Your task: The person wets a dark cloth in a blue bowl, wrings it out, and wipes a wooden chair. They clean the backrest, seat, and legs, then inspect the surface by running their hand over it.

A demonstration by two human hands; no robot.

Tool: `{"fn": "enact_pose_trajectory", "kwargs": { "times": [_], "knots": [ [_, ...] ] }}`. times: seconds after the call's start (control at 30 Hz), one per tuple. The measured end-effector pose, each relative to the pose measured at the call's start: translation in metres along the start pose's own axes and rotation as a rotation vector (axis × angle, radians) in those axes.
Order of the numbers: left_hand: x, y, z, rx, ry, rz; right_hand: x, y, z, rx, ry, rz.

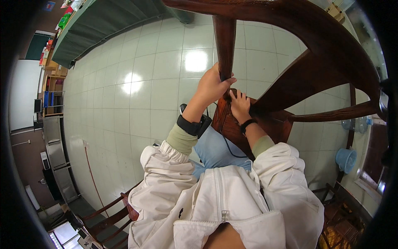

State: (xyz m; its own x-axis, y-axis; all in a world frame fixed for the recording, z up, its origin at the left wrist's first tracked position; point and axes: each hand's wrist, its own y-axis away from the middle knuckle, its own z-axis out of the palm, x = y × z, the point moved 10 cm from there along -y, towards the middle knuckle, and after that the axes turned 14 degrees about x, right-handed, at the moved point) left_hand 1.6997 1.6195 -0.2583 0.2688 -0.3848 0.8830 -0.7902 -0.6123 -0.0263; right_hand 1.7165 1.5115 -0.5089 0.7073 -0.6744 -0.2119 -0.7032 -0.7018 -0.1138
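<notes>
A dark-brown wooden armchair stands before me, with a curved top rail [270,14], a broad back splat [295,77] and a wooden seat [273,126]. My left hand [214,83] is wrapped around the lower part of a round chair post [224,40] under the rail. Just below it, my right hand [240,105] lies against the foot of this post by the seat, its fingers spread. What is under the right palm is hidden. A black device [192,124] is strapped to my left wrist, and a thin black cable [228,146] hangs beside the seat.
Pale glossy tiles [164,93] cover the floor. A table with a dark green cloth [118,28] stands at upper left. Another wooden chair [105,218] is behind me at lower left. A blue bucket [345,160] and clear plastic bottles [357,124] are at right.
</notes>
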Motion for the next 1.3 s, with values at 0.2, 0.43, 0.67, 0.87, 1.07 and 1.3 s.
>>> {"fn": "enact_pose_trajectory", "kwargs": {
  "times": [0.2,0.43,0.67,0.87,1.07,1.3],
  "knots": [
    [-0.006,-0.001,0.002,-0.004,0.012,-0.016,0.004,-0.012,0.01,-0.062,0.032,-0.069],
    [-0.005,-0.001,0.001,-0.003,0.013,-0.008,-0.005,0.015,0.006,-0.071,0.014,-0.071],
    [-0.004,-0.001,0.002,-0.008,-0.052,-0.004,-0.018,0.046,-0.002,-0.099,0.006,-0.151],
    [-0.003,-0.001,-0.001,0.01,-0.054,0.031,-0.023,0.046,-0.008,-0.059,0.073,-0.049],
    [-0.008,-0.004,-0.002,0.044,-0.083,0.087,-0.024,0.043,-0.012,-0.04,0.061,0.016],
    [-0.006,-0.005,-0.004,0.04,-0.098,0.127,-0.041,0.037,-0.009,-0.129,0.045,-0.131]
  ]
}}
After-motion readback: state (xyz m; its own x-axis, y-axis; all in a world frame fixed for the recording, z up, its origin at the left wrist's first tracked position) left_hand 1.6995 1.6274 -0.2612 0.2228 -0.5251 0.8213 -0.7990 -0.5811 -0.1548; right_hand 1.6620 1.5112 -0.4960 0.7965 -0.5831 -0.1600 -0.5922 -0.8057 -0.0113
